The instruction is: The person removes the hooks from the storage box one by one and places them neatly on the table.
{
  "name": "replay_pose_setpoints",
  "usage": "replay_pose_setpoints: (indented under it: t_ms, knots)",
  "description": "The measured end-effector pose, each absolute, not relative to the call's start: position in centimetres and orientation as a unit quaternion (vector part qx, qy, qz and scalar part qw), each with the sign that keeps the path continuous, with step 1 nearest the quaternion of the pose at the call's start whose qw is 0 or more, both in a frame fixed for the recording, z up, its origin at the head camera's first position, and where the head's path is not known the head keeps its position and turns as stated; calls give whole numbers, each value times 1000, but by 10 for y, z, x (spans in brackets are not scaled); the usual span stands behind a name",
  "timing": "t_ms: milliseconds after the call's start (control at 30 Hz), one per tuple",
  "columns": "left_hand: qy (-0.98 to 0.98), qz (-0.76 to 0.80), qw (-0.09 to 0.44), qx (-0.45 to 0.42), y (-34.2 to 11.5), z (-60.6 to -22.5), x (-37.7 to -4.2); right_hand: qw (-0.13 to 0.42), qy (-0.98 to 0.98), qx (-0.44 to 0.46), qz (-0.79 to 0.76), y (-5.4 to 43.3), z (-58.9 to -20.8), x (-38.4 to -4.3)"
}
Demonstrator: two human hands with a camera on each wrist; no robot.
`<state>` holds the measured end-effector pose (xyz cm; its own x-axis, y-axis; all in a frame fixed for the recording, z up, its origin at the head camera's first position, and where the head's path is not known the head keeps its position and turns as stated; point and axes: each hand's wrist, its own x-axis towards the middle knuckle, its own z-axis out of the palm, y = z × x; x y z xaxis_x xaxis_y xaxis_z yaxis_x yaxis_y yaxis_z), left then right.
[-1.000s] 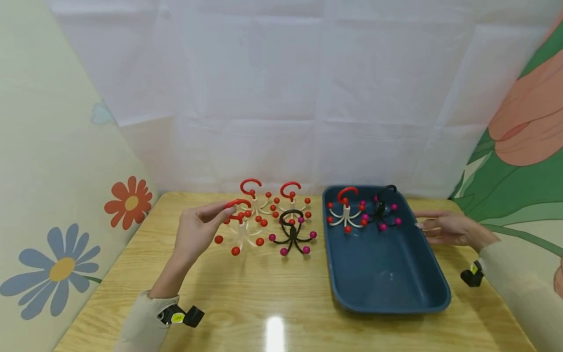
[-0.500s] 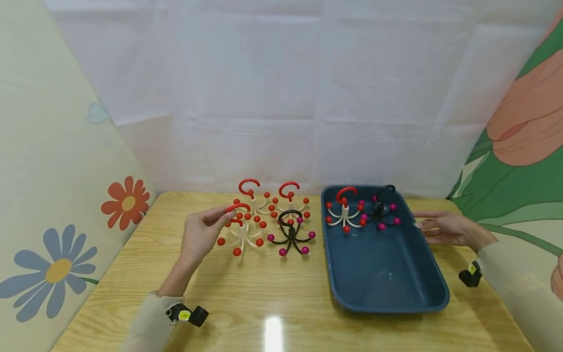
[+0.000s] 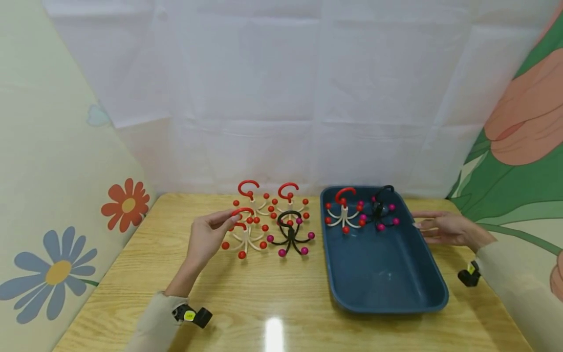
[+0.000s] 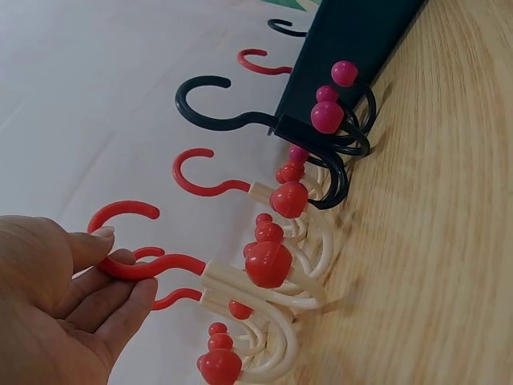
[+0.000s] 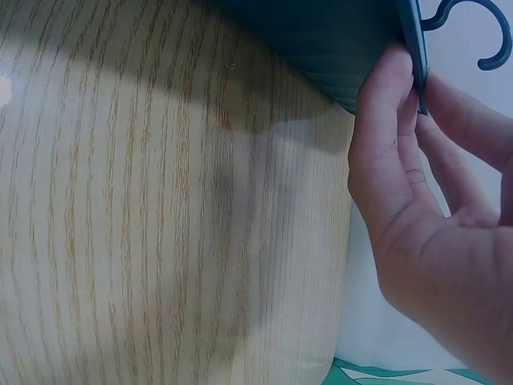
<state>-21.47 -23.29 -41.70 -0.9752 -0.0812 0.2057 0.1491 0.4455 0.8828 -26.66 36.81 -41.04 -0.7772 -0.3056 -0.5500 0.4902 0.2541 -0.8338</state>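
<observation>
My left hand (image 3: 207, 239) pinches the red hook of a white multi-arm hook hanger (image 3: 246, 236) with red ball tips. In the left wrist view, thumb and fingers hold that red hook (image 4: 164, 265). The hanger stands upright at or just above the table, left of a black hanger (image 3: 291, 235) with magenta balls. Behind them are two more red-and-white hangers (image 3: 252, 198) (image 3: 289, 199). My right hand (image 3: 453, 230) grips the right rim of a dark blue tray (image 3: 387, 274); in the right wrist view, thumb and fingers pinch its rim (image 5: 414, 32).
At the tray's far end stand a red-and-white hanger (image 3: 345, 212) and a black hanger (image 3: 380, 210) with magenta balls. A white sheet (image 3: 255, 98) hangs behind the wooden table (image 3: 237, 303). Flower-patterned panels (image 3: 48, 171) flank it.
My left hand has moved a little right and down, bringing the pinched hanger closer to the black one. The right hand stays on the tray rim.
</observation>
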Motion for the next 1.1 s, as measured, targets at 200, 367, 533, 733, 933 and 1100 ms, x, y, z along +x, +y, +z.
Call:
replay_pose_setpoints:
  t_ms: [200,367,533,733,933,1100]
  knots:
    - [-850,-519,89,-15,-232,-417,-212,327,724,60,-604,367,-410,-266]
    - [-853,-516,78,-14,-232,-416,-211,327,721,65,-607,367,-408,-265]
    - [-853,-515,84,-21,-233,-416,-211,327,721,65,-607,367,-408,-265]
    - [-854,-512,89,-34,-234,-417,-211,326,724,65,-604,368,-409,-266]
    - [-848,-521,82,-44,-235,-419,-213,325,728,66,-600,368,-409,-266]
    - [-851,-516,88,-42,-233,-418,-212,326,727,65,-601,368,-409,-266]
